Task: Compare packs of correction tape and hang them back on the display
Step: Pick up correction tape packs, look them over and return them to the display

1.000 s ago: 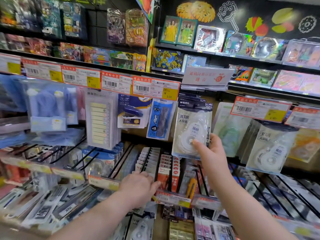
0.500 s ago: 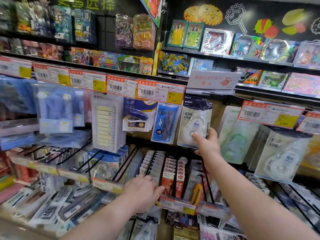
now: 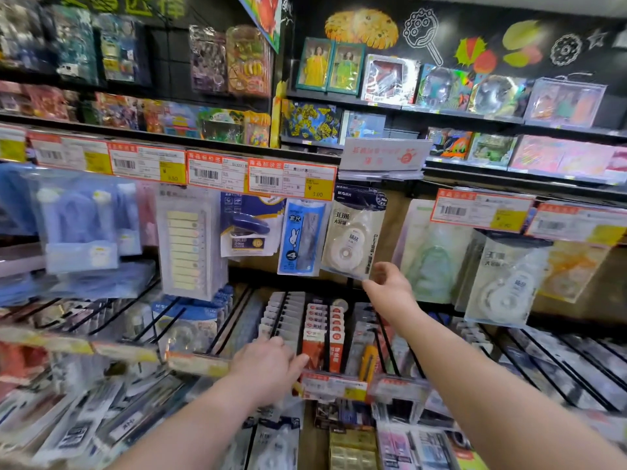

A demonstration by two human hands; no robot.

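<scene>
A correction tape pack [image 3: 353,237] with a white dispenser and a dark header hangs from a peg under the price tags. My right hand [image 3: 390,288] is just below its lower right corner. Thumb and forefinger are spread in a loose C, and their tips touch that corner. A second correction tape pack [image 3: 502,283] of the same kind hangs further right. My left hand [image 3: 268,361] rests on the front rail [image 3: 200,364] of the lower rack with loosely bent fingers and holds nothing.
A blue ruler pack [image 3: 300,237], a stapler pack [image 3: 247,227] and sticky tabs [image 3: 186,249] hang to the left of the tape pack. Pale green packs [image 3: 431,259] hang to its right. Wire racks of small boxes [image 3: 322,330] slope below. Toy boxes fill the upper shelves.
My right hand carried the tape pack up and back onto the peg, then loosened from a grip on its side to fingertips at its lower corner. My left hand stayed on the rail.
</scene>
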